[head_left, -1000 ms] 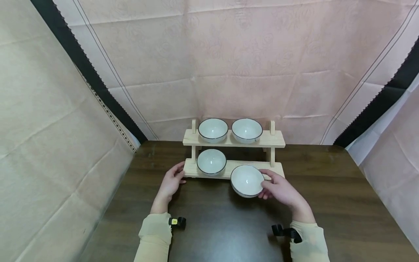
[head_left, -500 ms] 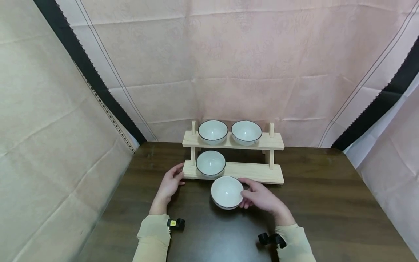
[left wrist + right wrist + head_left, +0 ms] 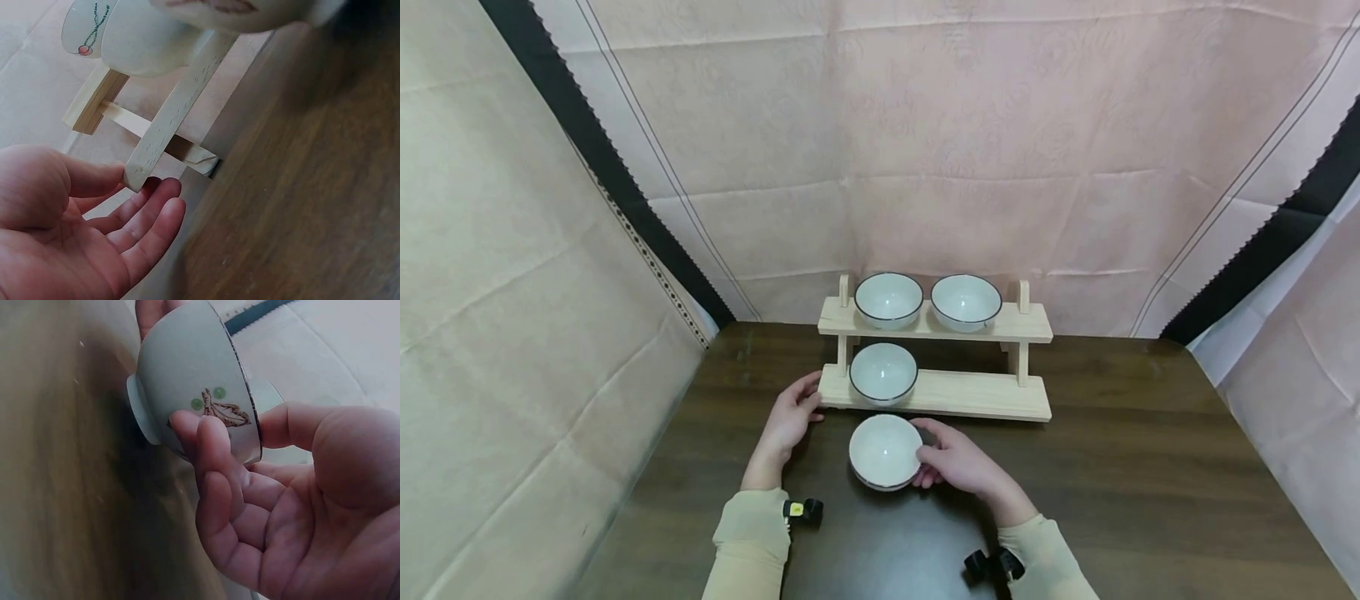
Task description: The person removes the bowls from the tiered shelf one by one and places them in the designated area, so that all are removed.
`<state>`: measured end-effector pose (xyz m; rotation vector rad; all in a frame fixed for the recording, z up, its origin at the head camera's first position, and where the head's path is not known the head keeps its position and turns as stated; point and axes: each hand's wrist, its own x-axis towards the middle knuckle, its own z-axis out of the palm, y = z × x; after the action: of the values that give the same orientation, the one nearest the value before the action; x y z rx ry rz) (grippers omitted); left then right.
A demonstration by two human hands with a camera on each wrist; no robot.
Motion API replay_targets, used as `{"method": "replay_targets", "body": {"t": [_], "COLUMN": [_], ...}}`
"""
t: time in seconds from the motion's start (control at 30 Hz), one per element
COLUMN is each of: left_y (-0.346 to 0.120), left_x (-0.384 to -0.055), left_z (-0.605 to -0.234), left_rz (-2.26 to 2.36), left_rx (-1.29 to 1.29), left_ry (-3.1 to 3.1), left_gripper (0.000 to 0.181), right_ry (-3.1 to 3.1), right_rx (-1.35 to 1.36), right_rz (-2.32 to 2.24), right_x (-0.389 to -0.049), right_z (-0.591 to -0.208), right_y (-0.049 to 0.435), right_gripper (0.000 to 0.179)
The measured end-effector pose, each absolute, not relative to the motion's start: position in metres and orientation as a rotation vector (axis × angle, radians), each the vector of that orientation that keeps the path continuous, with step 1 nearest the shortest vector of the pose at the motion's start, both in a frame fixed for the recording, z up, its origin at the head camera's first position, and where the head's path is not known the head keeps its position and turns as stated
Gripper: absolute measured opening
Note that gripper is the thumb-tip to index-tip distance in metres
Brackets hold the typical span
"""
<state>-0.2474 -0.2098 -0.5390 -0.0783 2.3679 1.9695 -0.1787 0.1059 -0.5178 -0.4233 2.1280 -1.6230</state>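
- Grasping a white ceramic bowl [image 3: 885, 452] by its right side in the right hand [image 3: 961, 458], with thumb at the rim and curled fingers against the outer wall.
- Pinching the left end of the lower board on a two-tier wooden rack [image 3: 977, 393] with the left hand [image 3: 790, 421], thumb above and fingers below.
- Held between the two hands, just in front of the rack and the lower-tier bowl [image 3: 883, 372], touching the right hand and apart from the left.
- Over a dark wooden table [image 3: 1150, 467], with contact at the foot impossible to tell.
- Counting four bowls in all: one in hand, one on the left part of the lower board, two upper-tier bowls [image 3: 889, 298] side by side.
- Counting also one rack, two boards and two hands.
- Turned mouth upward, glossy white inside, edged with a thin dark rim.
- Decorated on the pale outer wall with a brown leaf motif and green dots, above a short foot ring.
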Motion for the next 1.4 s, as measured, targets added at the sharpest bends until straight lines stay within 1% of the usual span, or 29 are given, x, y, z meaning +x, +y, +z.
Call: {"method": "replay_targets", "body": {"t": [0.2, 0.33, 0.63, 1.4], "left_y": [-0.210, -0.208, -0.207, -0.209], "left_x": [-0.245, -0.245, -0.247, -0.250], "left_z": [-0.540, -0.539, -0.539, -0.541], "left_rz": [1.982, 2.004, 2.002, 1.981], "left_rx": [-0.071, -0.037, -0.050, -0.104], "left_ry": [2.362, 2.356, 2.376, 2.395], "left_gripper": [0.044, 0.043, 0.043, 0.042], "right_ry": [2.125, 2.136, 2.153, 2.130], "right_rx": [-0.408, -0.365, -0.283, -0.249], "right_rz": [-1.661, -1.718, -1.803, -1.863], "right_x": [-0.173, -0.171, -0.168, -0.164], "right_z": [-0.519, -0.521, -0.523, -0.528], "right_y": [0.085, 0.071, 0.048, 0.028], "right_gripper": [0.059, 0.060, 0.060, 0.063]}}
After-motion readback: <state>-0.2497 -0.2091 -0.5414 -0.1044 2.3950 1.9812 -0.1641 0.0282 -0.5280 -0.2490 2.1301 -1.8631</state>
